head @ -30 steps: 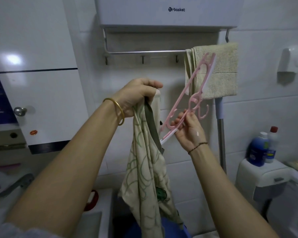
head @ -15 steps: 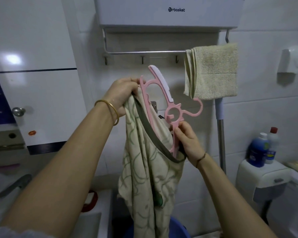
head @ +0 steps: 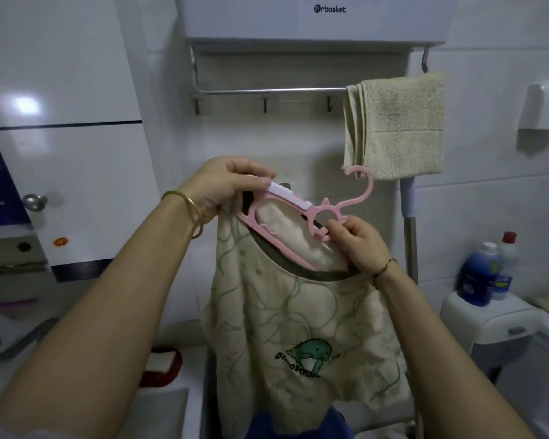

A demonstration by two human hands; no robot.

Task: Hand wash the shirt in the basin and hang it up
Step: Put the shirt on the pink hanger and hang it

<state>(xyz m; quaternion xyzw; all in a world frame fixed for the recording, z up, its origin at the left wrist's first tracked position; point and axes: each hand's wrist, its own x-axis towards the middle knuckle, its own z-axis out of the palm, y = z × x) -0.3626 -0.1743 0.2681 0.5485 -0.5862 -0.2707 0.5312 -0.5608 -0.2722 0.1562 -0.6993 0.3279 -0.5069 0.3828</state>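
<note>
A beige shirt (head: 286, 315) with green lines and a green dinosaur print hangs in front of me, its dark neckline open toward me. A pink plastic hanger (head: 301, 213) lies partly inside the neck opening, its hook pointing up to the right. My left hand (head: 225, 188) pinches the hanger's left arm together with the shirt's shoulder. My right hand (head: 358, 245) holds the hanger near its ringed centre and the neckline edge. Only a strip of the blue basin (head: 298, 426) shows below the hem.
A metal towel rail (head: 267, 90) with small hooks runs under a white wall unit; a beige towel (head: 396, 125) hangs on its right end. Detergent bottles (head: 482, 274) stand on a white holder at right. A white cabinet door (head: 76, 191) is at left, a sink edge (head: 159, 407) below.
The hanger swung down from upright beside the towel and went into the shirt's neck. My left hand shifted onto the hanger's left arm; the shirt spread open, showing the print.
</note>
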